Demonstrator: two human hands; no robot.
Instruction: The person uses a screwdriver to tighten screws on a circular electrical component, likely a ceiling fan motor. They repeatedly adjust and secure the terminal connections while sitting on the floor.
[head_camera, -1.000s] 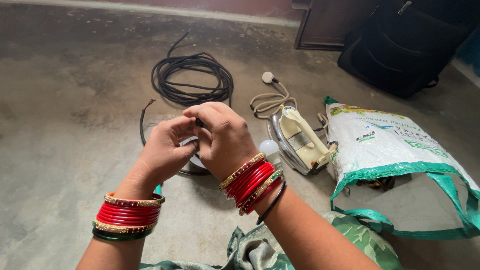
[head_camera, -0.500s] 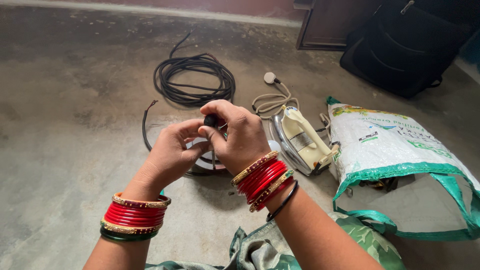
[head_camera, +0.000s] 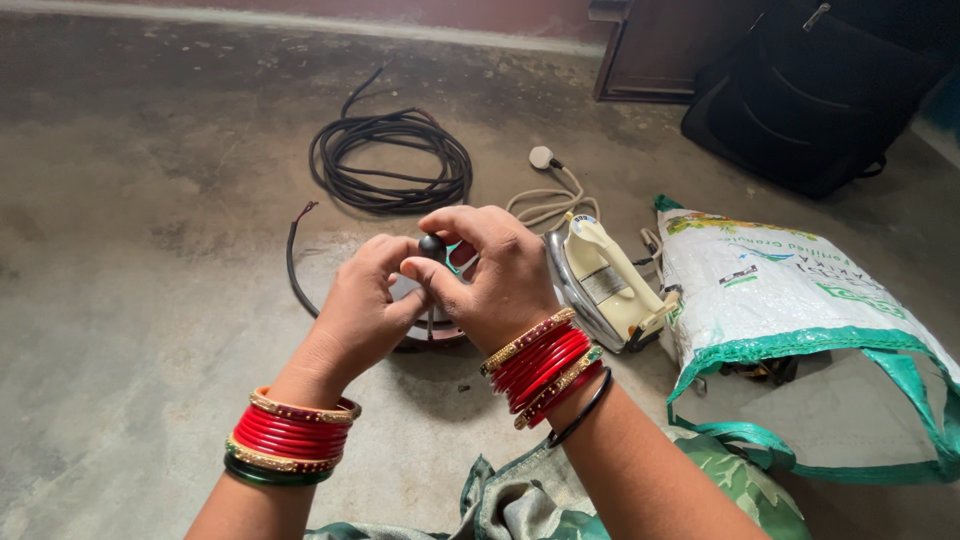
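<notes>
Both my hands are raised together over the floor, fingertips pinching a small round black knob (head_camera: 432, 245). My left hand (head_camera: 362, 305) grips it from the left with thumb and fingers. My right hand (head_camera: 497, 278) curls over it from the right. Red and gold bangles sit on both wrists. Under the hands lies a round dark disc-shaped part (head_camera: 428, 330), mostly hidden. A cream electric iron (head_camera: 603, 282) lies on its side just right of my right hand.
A coil of black cable (head_camera: 390, 165) lies on the concrete floor beyond the hands, and a loose black wire (head_camera: 292, 262) curves at the left. A white woven bag with green trim (head_camera: 800, 300) sits right; a black bag (head_camera: 810, 90) at top right.
Both hands have shifted slightly to the right, and the black knob now shows between the fingertips; one second ago the fingers covered it.
</notes>
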